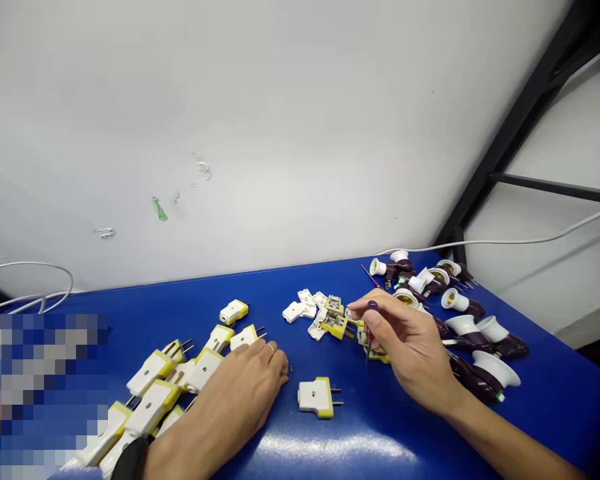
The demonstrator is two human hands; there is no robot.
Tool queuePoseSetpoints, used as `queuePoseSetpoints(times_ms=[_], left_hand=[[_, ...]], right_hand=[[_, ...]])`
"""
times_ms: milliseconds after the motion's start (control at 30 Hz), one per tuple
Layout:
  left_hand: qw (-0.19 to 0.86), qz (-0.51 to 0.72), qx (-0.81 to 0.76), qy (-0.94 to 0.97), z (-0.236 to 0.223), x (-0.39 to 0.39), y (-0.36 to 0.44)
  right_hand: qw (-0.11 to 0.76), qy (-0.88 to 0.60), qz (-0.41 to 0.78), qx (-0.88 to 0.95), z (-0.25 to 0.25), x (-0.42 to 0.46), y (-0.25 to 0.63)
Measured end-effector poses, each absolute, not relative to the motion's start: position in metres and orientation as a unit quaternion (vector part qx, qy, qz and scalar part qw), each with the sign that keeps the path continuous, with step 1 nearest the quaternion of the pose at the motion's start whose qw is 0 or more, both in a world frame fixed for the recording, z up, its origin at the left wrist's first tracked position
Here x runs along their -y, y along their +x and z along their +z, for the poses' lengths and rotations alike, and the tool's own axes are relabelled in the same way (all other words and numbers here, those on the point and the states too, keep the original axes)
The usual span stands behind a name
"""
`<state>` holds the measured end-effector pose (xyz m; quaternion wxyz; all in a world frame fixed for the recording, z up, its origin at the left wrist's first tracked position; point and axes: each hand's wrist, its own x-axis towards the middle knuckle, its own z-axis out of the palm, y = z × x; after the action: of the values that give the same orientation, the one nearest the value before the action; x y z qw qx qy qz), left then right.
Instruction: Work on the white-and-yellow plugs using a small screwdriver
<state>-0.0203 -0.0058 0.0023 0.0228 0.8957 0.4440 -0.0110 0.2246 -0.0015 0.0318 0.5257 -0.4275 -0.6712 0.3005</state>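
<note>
My right hand (405, 347) is closed around a screwdriver (373, 308) with a dark handle. Its thin shaft points down toward the blue table, in front of yellow and white plug parts. Lower on the table, between my hands, lies a white and yellow two-pin plug (314, 396), its pins to the right. My left hand (245, 380) rests on the table beside a pile of similar plugs (153, 403), fingers curled under and mostly hidden. A tiny brass-coloured piece (291, 367), perhaps a screw, shows by its fingertips.
White plug covers (305, 305) and opened yellow plug halves (334, 323) lie at the centre back. Dark lamp holders with white rims (463, 325) crowd the right side. Another screwdriver (370, 275) lies behind. A wall (280, 167) and a black frame (510, 133) bound the table.
</note>
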Motion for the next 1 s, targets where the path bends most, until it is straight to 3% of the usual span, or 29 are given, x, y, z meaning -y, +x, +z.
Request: queuePoseSetpoints(times_ms=[67, 233, 533, 1000], left_hand=[[0.027, 0.017, -0.441, 0.897, -0.002, 0.008, -0.022], [0.183, 0.209, -0.425, 0.861, -0.001, 0.010, -0.026], [0.278, 0.353, -0.398, 0.800, 0.008, 0.008, -0.019], [0.203, 0.463, -0.331, 0.797, 0.003, 0.008, -0.018]], right_hand=[[0.545, -0.429, 0.377, 0.614, 0.031, 0.000, 0.222], [0.560, -0.381, 0.535, 0.505, 0.024, -0.005, 0.215], [0.560, -0.372, 0.618, 0.408, 0.019, -0.004, 0.205], [0.572, -0.376, 0.641, 0.346, 0.014, -0.002, 0.200]])
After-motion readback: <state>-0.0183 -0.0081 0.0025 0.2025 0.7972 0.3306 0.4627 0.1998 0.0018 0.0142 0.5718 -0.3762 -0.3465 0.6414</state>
